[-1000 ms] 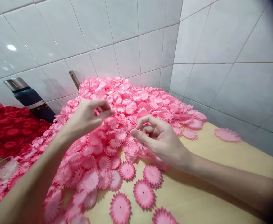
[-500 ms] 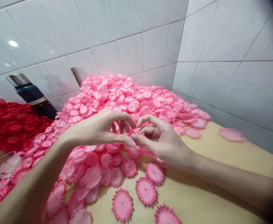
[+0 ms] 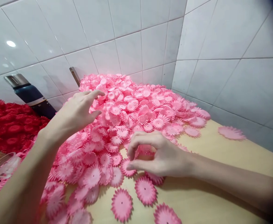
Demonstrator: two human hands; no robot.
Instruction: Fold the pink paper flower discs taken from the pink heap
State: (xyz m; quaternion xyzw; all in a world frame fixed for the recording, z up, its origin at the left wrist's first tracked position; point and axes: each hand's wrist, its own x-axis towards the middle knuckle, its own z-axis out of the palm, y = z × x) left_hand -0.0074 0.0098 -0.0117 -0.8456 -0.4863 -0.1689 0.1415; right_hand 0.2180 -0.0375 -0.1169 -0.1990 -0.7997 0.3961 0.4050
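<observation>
pink flowers (image 3: 121,205) in front of the pile (image 3: 136,102) look light, soft and creasable, best pinched by the rim; left hand (image 3: 77,109) parted above the pile, right hand (image 3: 161,154) loosely curled at its front, both seemingly empty.

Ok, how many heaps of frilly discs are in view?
2: a large pink heap in the centre, and a red heap at the left edge, beside the dark bottle. Others could be hidden behind these.

The left hand (image 3: 74,110) hangs at nine o'clock over heaped pink discs (image 3: 132,105); the right hand (image 3: 163,155) curls at five, above the table (image 3: 206,140); whether it touches any is hard to tell.
</observation>
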